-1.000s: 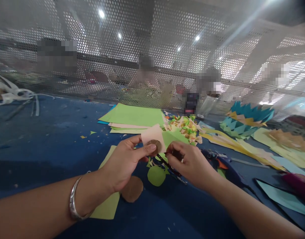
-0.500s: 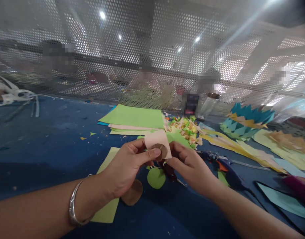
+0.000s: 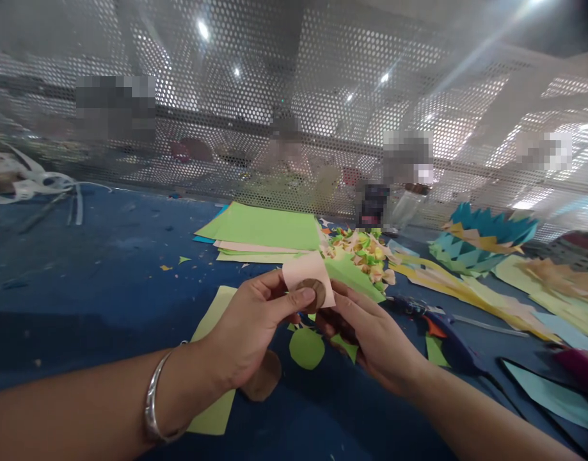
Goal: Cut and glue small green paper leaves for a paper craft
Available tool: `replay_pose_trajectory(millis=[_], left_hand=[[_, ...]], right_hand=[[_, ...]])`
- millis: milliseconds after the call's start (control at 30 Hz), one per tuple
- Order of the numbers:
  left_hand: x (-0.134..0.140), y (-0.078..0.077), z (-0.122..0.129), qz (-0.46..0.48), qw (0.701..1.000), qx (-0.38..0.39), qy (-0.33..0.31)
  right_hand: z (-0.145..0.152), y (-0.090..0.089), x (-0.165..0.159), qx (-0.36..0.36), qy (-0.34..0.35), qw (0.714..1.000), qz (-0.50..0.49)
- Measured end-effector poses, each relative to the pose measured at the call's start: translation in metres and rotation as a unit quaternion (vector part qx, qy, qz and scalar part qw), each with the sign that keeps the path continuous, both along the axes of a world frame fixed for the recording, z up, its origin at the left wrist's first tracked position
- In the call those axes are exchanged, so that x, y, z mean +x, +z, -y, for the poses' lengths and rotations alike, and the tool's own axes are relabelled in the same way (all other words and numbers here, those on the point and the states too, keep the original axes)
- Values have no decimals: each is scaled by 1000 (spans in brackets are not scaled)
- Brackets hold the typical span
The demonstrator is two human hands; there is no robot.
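Left hand (image 3: 255, 320) and right hand (image 3: 370, 326) meet over the middle of the blue tabletop (image 3: 106, 269), both working at a small pale pink paper (image 3: 301, 267). Between thumb and fingers, the left hand pinches this paper, with the thumb pressing a brown disc (image 3: 317, 296) flat against its lower part. The fingers of the right hand are curled at the paper's right edge, touching it; whether they grip it cannot be told, since the fingertips are partly hidden, and something dark beneath them is too shadowed to name. A silver bangle (image 3: 152, 397) circles the left wrist. Just below the hands lies a round green cutout (image 3: 306, 349), and a brown circle (image 3: 262, 379) sits partly behind the left hand, near a pale yellow-green sheet (image 3: 217, 410) under the left forearm. Farther back lies a stack of coloured paper (image 3: 274, 227), green on top, with a heap of paper scraps (image 3: 363, 253) just to its right. Beyond the right hand are a blue glue gun (image 3: 459, 346), long yellow strips (image 3: 447, 285) and a zigzag-edged paper basket (image 3: 490, 234). Behind the tabletop stands a perforated metal screen (image 3: 332, 121).
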State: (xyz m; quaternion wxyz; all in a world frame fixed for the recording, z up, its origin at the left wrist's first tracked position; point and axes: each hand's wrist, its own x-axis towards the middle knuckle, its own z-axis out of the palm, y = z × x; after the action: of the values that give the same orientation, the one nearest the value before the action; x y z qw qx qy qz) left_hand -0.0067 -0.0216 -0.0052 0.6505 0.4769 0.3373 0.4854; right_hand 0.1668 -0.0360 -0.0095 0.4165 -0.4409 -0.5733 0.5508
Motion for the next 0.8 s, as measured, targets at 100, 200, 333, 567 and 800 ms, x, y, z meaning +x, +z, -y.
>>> replay_pose_trajectory(millis=[100, 200, 333, 567, 800], left_hand=[[-1, 0, 0, -13, 1000, 6, 19], [-3, 3, -2, -19, 999, 18, 46], [-6, 5, -6, -17, 998, 16, 63], [-9, 9, -15, -2, 994, 5, 112], [-6, 5, -19, 41, 992, 1, 119]], right_hand=[[1, 1, -2, -37, 2, 999, -30], [2, 2, -3, -82, 11, 994, -64], [2, 3, -3, -93, -1, 993, -78], [2, 3, -3, -103, -19, 990, -90], [3, 2, -2, -90, -33, 988, -118]])
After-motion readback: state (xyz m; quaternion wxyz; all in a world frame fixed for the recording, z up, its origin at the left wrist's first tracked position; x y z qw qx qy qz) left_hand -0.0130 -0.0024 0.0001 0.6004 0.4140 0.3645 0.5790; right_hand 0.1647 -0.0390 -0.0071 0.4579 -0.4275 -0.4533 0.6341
